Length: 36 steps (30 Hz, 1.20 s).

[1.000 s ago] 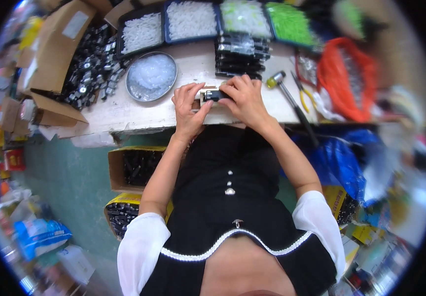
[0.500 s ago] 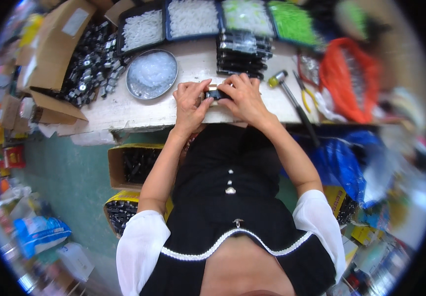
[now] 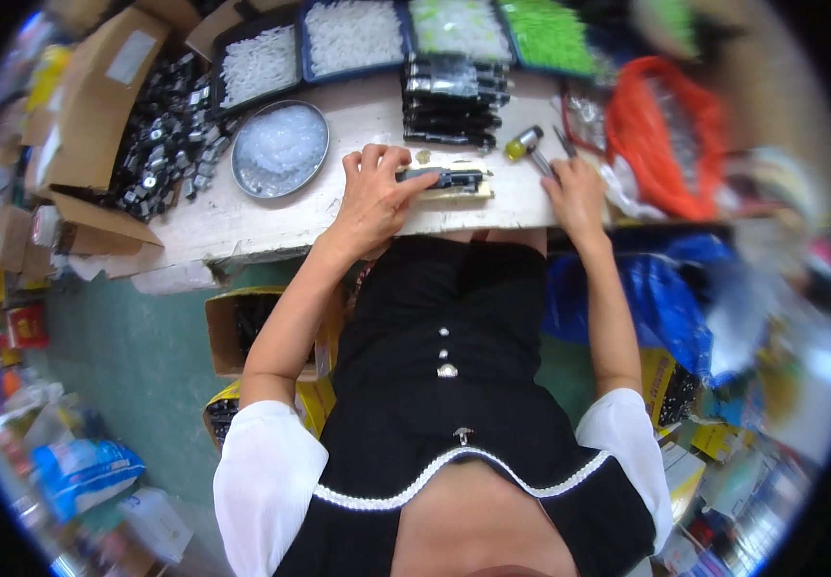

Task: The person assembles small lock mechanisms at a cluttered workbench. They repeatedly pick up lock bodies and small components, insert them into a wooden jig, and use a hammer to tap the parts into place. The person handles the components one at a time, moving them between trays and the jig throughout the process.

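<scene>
The black part (image 3: 464,180) lies on a pale block (image 3: 485,192) at the middle of the near edge of the bench (image 3: 516,204), its length running along that edge. The left hand (image 3: 369,200) sets its thumb across the part's left end, with the fingers arched just beside; whether they pinch it cannot be told.

Toward the bench's right edge, the right hand (image 3: 579,197) is over the handle of the hammer (image 3: 525,143), fingers curled. The back of the hand hides how firmly they close, and the head points toward the far edge.

The step in hand looks like steadying the part while taking up the hammer. The next move seems to call for a full grip on the handle, a lift clear of the bench, and the left thumb kept out of the head's path so that the part neither tips nor slides off the block.
</scene>
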{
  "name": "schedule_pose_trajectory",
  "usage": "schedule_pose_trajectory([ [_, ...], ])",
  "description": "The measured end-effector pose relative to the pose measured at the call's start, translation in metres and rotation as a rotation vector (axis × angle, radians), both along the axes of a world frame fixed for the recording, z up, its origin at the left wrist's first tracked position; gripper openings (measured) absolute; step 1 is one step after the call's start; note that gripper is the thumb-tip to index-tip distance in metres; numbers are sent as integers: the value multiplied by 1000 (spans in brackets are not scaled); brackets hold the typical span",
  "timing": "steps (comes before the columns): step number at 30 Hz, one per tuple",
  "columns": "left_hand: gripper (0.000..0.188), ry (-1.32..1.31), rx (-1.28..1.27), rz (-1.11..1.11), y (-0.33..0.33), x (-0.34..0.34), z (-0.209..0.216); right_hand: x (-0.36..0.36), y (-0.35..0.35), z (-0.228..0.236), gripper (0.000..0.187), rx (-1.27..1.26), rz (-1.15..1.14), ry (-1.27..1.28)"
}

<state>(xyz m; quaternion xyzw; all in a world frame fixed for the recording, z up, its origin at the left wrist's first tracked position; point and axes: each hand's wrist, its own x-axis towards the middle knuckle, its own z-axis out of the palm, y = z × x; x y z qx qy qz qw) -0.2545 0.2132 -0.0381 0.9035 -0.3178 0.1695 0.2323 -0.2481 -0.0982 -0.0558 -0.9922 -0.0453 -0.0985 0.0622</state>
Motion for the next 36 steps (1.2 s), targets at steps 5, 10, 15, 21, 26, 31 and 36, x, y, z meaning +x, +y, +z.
schedule_pose_trajectory([
  [5, 46, 67, 182, -3, 1, 2, 3, 0, 4, -2, 19, 108, 78, -81],
  [10, 48, 133, 286, -1, 0, 3, 16, -22, 30, 32, 13, 435, 212, -75],
  [15, 48, 161, 336, -6, -1, 6, 22, -33, 67, 59, 17, 409, 353, 4],
  [21, 47, 161, 384, -20, -2, 7, 24, -26, 79, 80, 19, 251, 341, 60],
  [26, 44, 220, 405, -63, -6, 9, 31, -32, 84, 74, 16, 58, 277, 204],
  [31, 39, 155, 333, -70, -3, 11, 23, -26, 85, 80, 17, 233, 344, 67],
  [36, 39, 193, 295, -102, -4, 16, 23, -34, 89, 64, 19, 61, 297, 136],
])
